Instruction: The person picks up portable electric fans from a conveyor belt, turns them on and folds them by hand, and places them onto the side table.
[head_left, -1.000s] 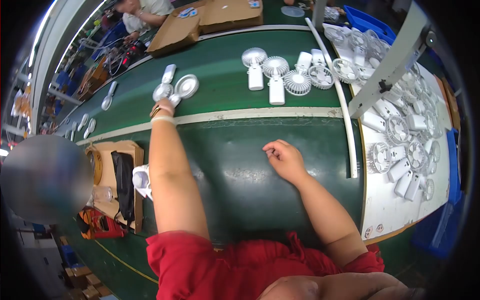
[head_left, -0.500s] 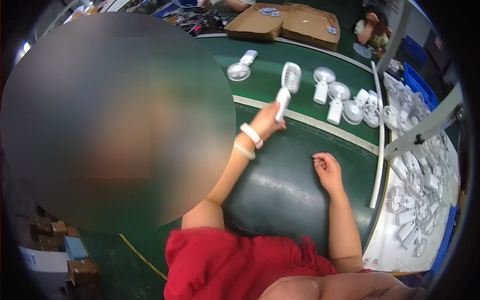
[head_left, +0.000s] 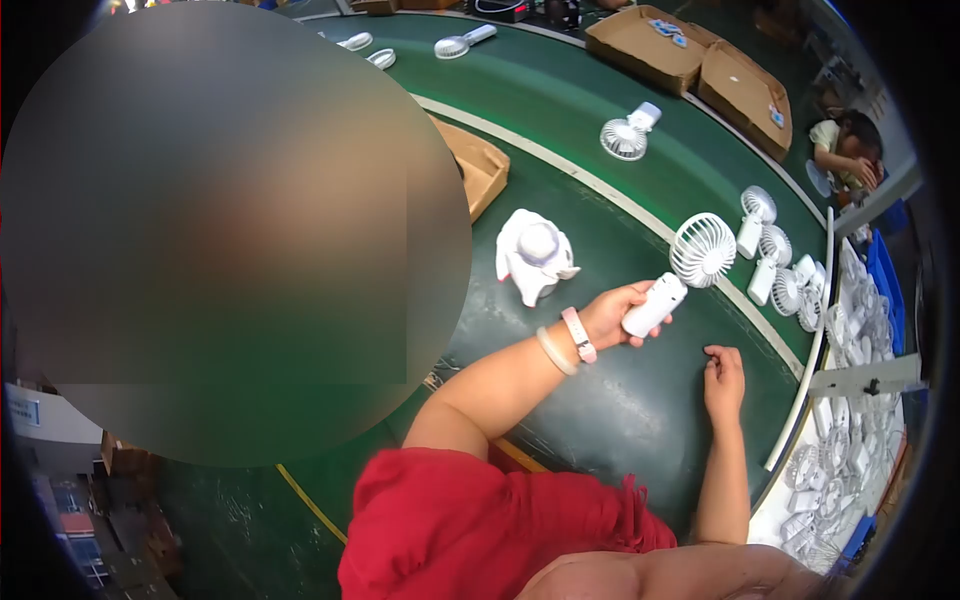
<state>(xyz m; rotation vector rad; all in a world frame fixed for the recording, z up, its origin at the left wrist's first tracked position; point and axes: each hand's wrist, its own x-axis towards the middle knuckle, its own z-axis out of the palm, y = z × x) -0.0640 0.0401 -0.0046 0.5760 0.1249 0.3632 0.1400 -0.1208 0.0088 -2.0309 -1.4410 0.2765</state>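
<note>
My left hand, with a pink-white watch and a pale bangle at its wrist, is closed around the handle of a white handheld fan. The fan's round grille faces up, above the pale strip along the work surface. My right hand lies on the dark green mat with fingers loosely curled; no object shows in it. Left of the held fan sits a crumpled white item with a round top, its kind unclear. Another white fan lies on the green belt beyond.
Several fans lie at the right of the belt, beside a white rail. Many more cover a white table at right. Cardboard trays stand at the back, near another person. A cardboard box is partly hidden by blur.
The view has swung left, bringing the crumpled white item and cardboard box into sight. My left hand still holds the fan, its grille now turned more toward me. My right hand stays curled.
</note>
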